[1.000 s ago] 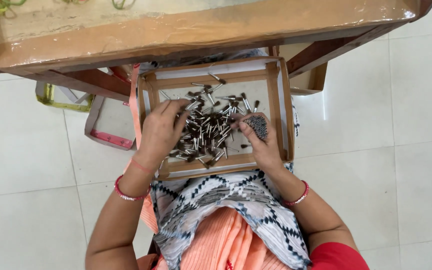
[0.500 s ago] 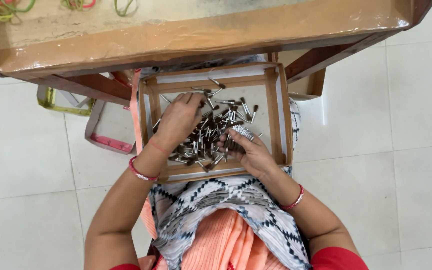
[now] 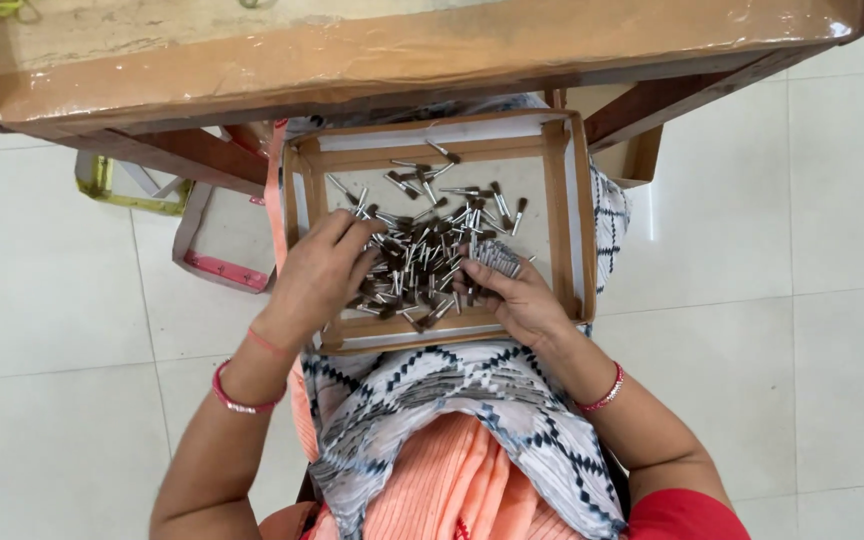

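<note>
I am sitting with a shallow brown cardboard tray (image 3: 564, 215) resting on my lap, just below the edge of a worn wooden counter (image 3: 402, 50), and I am working both hands inside it. A loose heap of small metal pins with dark tips (image 3: 422, 250) is lying across the pale floor of the tray, thickest in the middle and thinning toward the far wall, where a few pins are lying apart from the rest. My left hand (image 3: 317, 275) is resting palm down on the near left side of the heap, its fingers loosely curled and touching the pins; whether it is pinching any of them I cannot tell. My right hand (image 3: 517, 295) is closing around a tidy bundle of the same pins (image 3: 497, 258), held side by side between thumb and fingers at the right edge of the heap. A patterned black-and-white cloth (image 3: 452, 400) is spreading over my knees under the tray, with orange fabric (image 3: 452, 490) showing below it. Red bangles (image 3: 237, 400) are circling both of my wrists. On the white tiled floor (image 3: 802, 300) to my left, beneath the counter, an open flat box with a pink edge (image 3: 222, 265) is lying beside another with a yellow-green edge (image 3: 102, 185).
</note>
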